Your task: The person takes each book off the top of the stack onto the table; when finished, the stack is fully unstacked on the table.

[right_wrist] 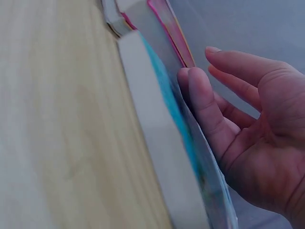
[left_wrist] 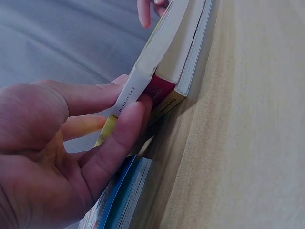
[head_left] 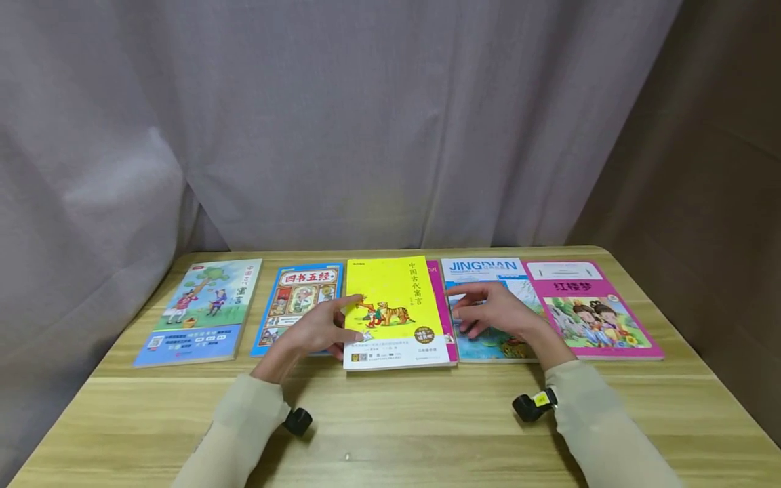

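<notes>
A yellow picture-covered book point(head_left: 390, 285) lies on top of a magenta-edged book point(head_left: 450, 339). In the left wrist view, a stack of books shows, with a yellow-spined book point(left_wrist: 167, 102) at the bottom. My left hand point(head_left: 314, 329) pinches the yellow book at its left edge, some fingers on the cover and others at the spine point(left_wrist: 127, 99). My right hand point(head_left: 497, 312) is above the blue JINGDIAN book point(head_left: 482, 347), fingers loosely bent toward the stack's right side. It holds nothing; whether its fingertips touch the stack's edge I cannot tell.
On the wooden table point(head_left: 390, 434), a blue-bordered book point(head_left: 287, 298) lies left of the stack and a green-and-blue book point(head_left: 201, 312) farther left. A pink book point(head_left: 594, 318) lies at the right. A grey curtain point(head_left: 342, 135) hangs behind the table.
</notes>
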Action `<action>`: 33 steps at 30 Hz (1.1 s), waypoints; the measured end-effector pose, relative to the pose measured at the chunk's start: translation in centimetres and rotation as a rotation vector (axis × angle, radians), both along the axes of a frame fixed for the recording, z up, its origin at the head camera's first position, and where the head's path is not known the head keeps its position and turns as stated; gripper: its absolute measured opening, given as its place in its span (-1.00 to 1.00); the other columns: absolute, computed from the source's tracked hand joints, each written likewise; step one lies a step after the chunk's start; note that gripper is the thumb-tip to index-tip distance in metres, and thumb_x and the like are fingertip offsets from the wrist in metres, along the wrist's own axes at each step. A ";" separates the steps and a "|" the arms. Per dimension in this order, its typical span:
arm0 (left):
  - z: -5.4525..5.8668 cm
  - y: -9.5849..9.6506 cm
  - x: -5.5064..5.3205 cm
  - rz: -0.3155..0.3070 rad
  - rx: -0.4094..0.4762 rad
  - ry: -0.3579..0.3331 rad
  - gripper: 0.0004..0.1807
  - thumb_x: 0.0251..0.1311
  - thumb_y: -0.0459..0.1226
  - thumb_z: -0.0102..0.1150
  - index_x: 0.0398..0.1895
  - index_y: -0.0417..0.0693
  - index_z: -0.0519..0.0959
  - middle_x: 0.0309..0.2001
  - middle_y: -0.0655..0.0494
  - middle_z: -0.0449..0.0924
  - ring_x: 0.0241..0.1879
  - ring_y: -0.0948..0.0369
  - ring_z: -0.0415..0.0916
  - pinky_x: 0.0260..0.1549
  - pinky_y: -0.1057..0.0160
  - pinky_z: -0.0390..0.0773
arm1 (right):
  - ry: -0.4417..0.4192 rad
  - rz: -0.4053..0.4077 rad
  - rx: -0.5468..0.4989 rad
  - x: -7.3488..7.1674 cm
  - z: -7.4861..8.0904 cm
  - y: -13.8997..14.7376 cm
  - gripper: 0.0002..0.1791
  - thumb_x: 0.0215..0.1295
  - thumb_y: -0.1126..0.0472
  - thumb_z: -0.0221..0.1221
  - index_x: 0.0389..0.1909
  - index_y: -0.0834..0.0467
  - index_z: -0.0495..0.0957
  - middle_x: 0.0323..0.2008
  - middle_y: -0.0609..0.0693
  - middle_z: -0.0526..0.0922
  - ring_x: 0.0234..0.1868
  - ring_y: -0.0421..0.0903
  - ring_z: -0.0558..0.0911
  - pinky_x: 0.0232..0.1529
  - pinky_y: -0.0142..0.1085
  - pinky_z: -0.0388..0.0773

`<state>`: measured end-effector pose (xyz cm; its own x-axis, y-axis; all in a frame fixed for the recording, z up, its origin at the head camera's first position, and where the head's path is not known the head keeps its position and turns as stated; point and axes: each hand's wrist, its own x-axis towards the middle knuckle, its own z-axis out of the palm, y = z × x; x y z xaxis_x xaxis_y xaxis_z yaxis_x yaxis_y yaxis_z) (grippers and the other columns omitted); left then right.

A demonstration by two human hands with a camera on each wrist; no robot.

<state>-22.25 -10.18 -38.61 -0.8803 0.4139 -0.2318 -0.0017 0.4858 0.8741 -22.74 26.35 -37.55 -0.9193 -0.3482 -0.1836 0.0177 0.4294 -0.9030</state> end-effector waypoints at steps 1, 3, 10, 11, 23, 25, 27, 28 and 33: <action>0.0 0.0 0.0 0.004 -0.002 0.001 -0.11 0.30 -0.38 0.44 0.65 0.15 0.28 -0.35 -0.05 0.38 -0.62 0.11 0.59 -0.54 0.20 0.73 | 0.003 0.003 -0.001 -0.1 -0.1 -0.2 -0.41 0.43 0.20 0.36 0.44 0.20 0.51 0.01 0.26 0.68 -0.31 0.01 0.76 -0.29 -0.16 0.82; 0.0 -0.1 0.1 0.011 -0.006 0.007 -0.11 0.29 -0.38 0.44 0.65 0.13 0.28 -0.35 -0.05 0.37 -0.61 0.12 0.58 -0.54 0.21 0.72 | 0.005 0.006 0.005 -0.2 -0.3 -0.6 -0.43 0.43 0.19 0.36 0.42 0.17 0.54 -0.01 0.24 0.70 -0.34 0.00 0.75 -0.33 -0.17 0.81; 0.1 -0.3 0.2 0.013 -0.005 0.037 -0.12 0.28 -0.39 0.45 0.64 0.08 0.30 -0.36 -0.03 0.34 -0.59 0.16 0.53 -0.52 0.24 0.71 | 0.007 -0.020 0.059 -0.6 -0.8 -1.4 -0.44 0.36 0.16 0.41 0.37 0.09 0.61 -0.09 0.16 0.72 -0.47 -0.05 0.67 -0.47 -0.24 0.72; 0.2 -0.3 0.3 0.015 -0.004 0.038 -0.12 0.28 -0.38 0.45 0.64 0.08 0.30 -0.36 -0.03 0.34 -0.59 0.16 0.52 -0.51 0.24 0.72 | 0.015 -0.020 0.070 -0.6 -0.8 -1.5 -0.43 0.34 0.16 0.42 0.36 0.09 0.61 -0.11 0.16 0.72 -0.49 -0.05 0.66 -0.49 -0.25 0.70; 0.5 -1.5 0.9 0.058 0.063 0.025 -0.13 0.22 -0.37 0.50 0.60 0.10 0.37 -0.35 0.00 0.35 -0.55 0.16 0.42 -0.46 0.26 0.64 | 0.065 -0.018 0.138 -0.8 -0.9 -1.7 -0.37 0.28 0.17 0.47 0.37 0.17 0.59 -0.15 0.13 0.66 -0.54 -0.07 0.61 -0.60 -0.31 0.58; 0.4 -1.8 0.9 0.067 0.097 0.023 -0.13 0.21 -0.37 0.52 0.59 0.09 0.38 -0.36 0.02 0.35 -0.50 0.17 0.36 -0.45 0.28 0.59 | 0.064 -0.019 0.135 -0.8 -0.9 -1.7 -0.37 0.27 0.18 0.47 0.37 0.17 0.60 -0.16 0.13 0.66 -0.54 -0.07 0.61 -0.61 -0.31 0.58; 0.4 -2.1 1.0 0.069 0.135 0.019 -0.13 0.21 -0.38 0.51 0.59 0.08 0.38 -0.34 0.02 0.34 -0.45 0.17 0.30 -0.43 0.29 0.54 | 0.063 -0.018 0.132 -0.8 -0.9 -1.7 -0.37 0.27 0.18 0.47 0.37 0.16 0.60 -0.16 0.13 0.65 -0.54 -0.07 0.61 -0.61 -0.31 0.58; 0.4 -2.3 1.1 0.071 0.150 0.019 -0.13 0.21 -0.39 0.50 0.59 0.08 0.38 -0.33 0.02 0.32 -0.43 0.17 0.27 -0.43 0.30 0.52 | 0.063 -0.018 0.131 -0.8 -0.9 -1.7 -0.37 0.27 0.18 0.47 0.37 0.16 0.60 -0.16 0.13 0.65 -0.54 -0.07 0.61 -0.61 -0.31 0.58; 0.6 -3.1 1.5 0.074 0.202 0.025 -0.14 0.21 -0.39 0.48 0.59 0.13 0.39 -0.28 0.02 0.32 -0.37 0.16 0.24 -0.47 0.35 0.37 | 0.053 -0.023 0.130 -0.9 -1.0 -1.6 -0.37 0.27 0.17 0.48 0.37 0.14 0.60 -0.14 0.14 0.65 -0.54 -0.07 0.61 -0.60 -0.30 0.58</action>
